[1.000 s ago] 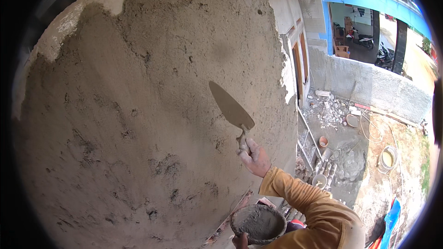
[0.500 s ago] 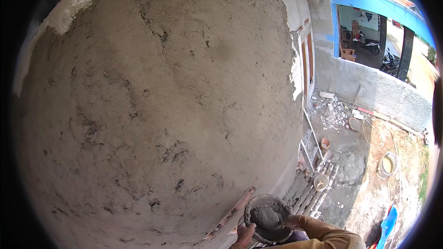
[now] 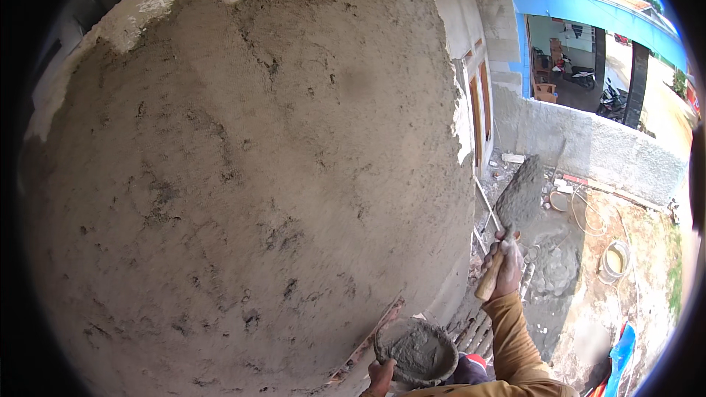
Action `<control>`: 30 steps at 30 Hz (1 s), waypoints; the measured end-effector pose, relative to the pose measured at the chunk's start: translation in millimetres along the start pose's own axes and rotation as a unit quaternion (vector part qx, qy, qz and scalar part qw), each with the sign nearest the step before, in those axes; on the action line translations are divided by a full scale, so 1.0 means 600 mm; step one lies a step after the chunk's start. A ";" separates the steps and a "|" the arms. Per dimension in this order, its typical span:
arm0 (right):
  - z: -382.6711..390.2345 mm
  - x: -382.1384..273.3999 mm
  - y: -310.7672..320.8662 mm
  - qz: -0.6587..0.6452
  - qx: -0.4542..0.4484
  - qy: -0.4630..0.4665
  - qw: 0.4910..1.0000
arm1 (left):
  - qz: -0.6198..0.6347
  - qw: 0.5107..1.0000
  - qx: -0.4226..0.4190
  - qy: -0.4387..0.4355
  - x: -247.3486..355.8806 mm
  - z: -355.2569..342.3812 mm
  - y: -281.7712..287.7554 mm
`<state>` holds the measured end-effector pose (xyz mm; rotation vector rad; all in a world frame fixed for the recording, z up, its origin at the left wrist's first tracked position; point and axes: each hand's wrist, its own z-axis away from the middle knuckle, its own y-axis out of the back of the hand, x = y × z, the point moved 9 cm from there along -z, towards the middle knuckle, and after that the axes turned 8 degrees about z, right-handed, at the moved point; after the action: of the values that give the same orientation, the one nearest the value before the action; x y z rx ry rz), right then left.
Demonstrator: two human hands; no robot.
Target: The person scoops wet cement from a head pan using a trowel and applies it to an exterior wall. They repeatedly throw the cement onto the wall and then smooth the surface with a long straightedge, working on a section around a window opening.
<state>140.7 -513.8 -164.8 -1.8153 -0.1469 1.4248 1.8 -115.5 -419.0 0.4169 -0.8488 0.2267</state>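
Observation:
My right hand [image 3: 506,270] is closed on the wooden handle [image 3: 487,281] of a trowel, its blade [image 3: 517,190] heaped with grey mortar and held out to the right of a large wall [image 3: 257,162] coated in rough, damp-looking grey-brown plaster. At the bottom, my left hand [image 3: 381,375] grips the rim of a round bowl [image 3: 417,345] holding wet grey mortar. Paler patches show along the plaster's top and right edges.
Below right lie rubble, a pile of poles [image 3: 465,331], a bucket [image 3: 614,261], hoses and a blue sheet [image 3: 624,349]. Beyond stand wooden-framed openings [image 3: 482,103], a low wall [image 3: 603,147] and a blue-trimmed porch with motorbikes [image 3: 610,99].
The trowel has gone from in front of the wall, down into the bowl, then up to the right, now loaded with mortar. My left hand stays on the bowl.

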 end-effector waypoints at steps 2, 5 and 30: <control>-0.075 -0.126 -0.046 0.019 0.074 0.156 0.985 | -0.007 1.000 0.018 -0.014 -0.014 0.002 0.020; -0.169 -0.317 -0.063 0.075 0.241 0.351 0.902 | -0.008 0.993 0.001 -0.120 -0.029 0.004 0.021; 0.462 0.456 0.200 0.765 -0.568 -0.150 0.264 | 0.009 0.987 -0.091 -0.132 -0.082 0.041 0.162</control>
<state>-43.7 -304.7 -461.7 -2.7157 1.1049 3.8185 -81.4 -40.7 -416.4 0.2710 -1.1234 0.1099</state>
